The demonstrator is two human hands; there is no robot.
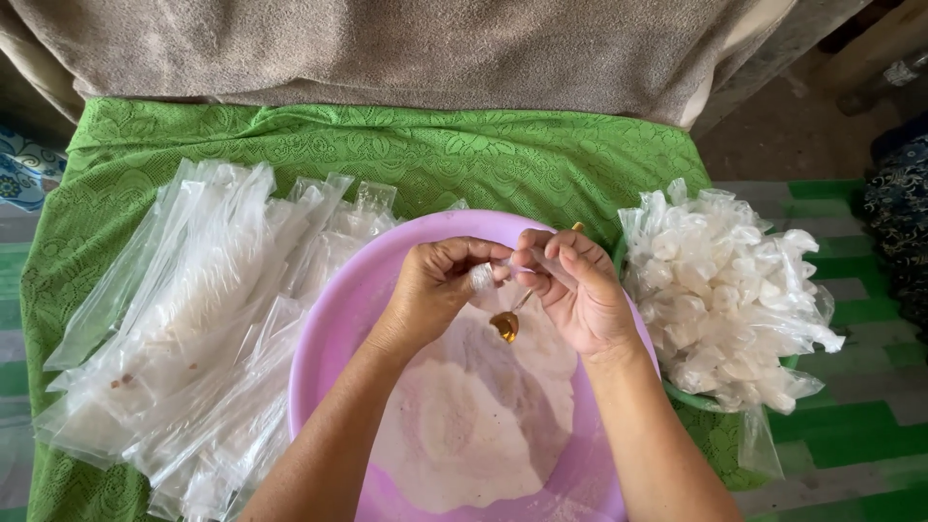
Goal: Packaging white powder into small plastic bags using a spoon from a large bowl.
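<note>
Clear plastic packet (pixel 495 274) is being pinched at its mouth between fingers of left hand (pixel 435 290) and right hand (pixel 575 290) over the purple basin (pixel 329 338) of white powder (pixel 474 416); a slackening pinch risks spilling, and the gold spoon (pixel 506 325) is dangling loosely

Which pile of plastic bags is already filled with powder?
The knotted white pile of bags beside the right hand; the long bags on the other side lie flat.

Plastic packets on both sides of the basin
Empty clear sleeves (pixel 184 329) fan out flat on the left; filled, knotted white pouches (pixel 725 300) pile up on the right; one small clear bag (pixel 488 275) sits pinched between both hands
</note>
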